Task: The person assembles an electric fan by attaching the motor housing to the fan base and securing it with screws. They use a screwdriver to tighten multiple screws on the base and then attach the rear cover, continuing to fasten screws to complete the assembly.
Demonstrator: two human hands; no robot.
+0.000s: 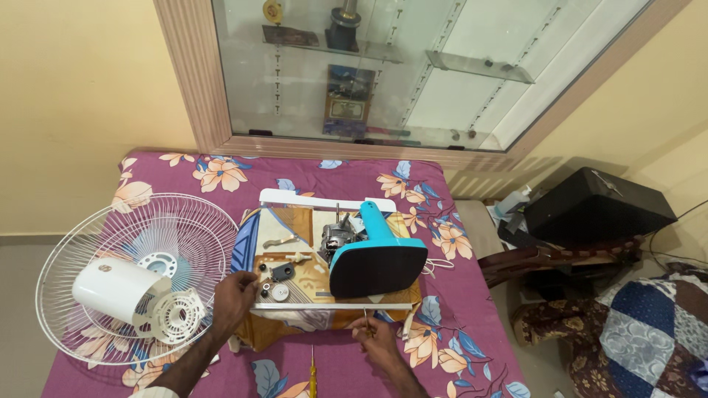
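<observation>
My left hand [234, 301] rests at the front left corner of a white tray [332, 304] covered with a patterned cloth, its fingers next to small black and white parts [274, 282]. My right hand [376, 337] sits just below the tray's front edge and pinches a thin metal piece [365, 318] that stands upright. On the tray lies a teal fan stand with a dark base [377, 264], with the bare fan motor [337, 237] beside it.
A white wire fan guard [88, 243] lies at the left on the purple flowered cover, holding a white motor housing [114, 289] and a vented cap [177, 315]. A yellow-handled screwdriver [312, 376] lies near the front. A glass cabinet stands behind, a black case [597, 206] at right.
</observation>
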